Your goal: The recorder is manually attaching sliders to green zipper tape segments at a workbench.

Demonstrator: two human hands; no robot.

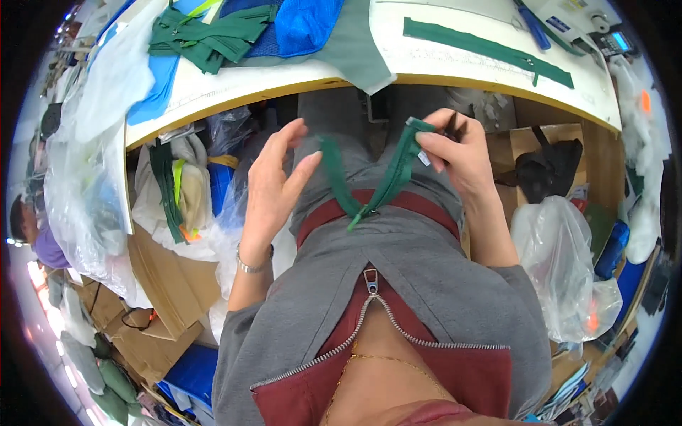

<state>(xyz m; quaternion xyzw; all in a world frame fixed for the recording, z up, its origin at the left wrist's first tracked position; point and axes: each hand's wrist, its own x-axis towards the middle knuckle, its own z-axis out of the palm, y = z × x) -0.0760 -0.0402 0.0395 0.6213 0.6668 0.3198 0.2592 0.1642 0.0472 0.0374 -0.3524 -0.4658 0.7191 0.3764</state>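
Observation:
A green zipper (398,170) hangs in a V over my lap, with its pull at the low point of the bend. My right hand (462,145) pinches one end of it between thumb and fingers. A small dark object (455,126) shows among the same fingers, too unclear to name, and a small white tag (424,158) sticks out below the thumb. The zipper's other end is smeared by motion beside my left hand (279,167). That hand is open, fingers and thumb apart, and seems not to touch the zipper.
On the white table (312,82) lie a heap of green zippers (206,35), blue mesh fabric (305,28), another flat green zipper (483,50) and a blue-handled tool (533,27). Plastic bags (561,263) and cardboard boxes (167,284) crowd both sides. A person (46,227) is at far left.

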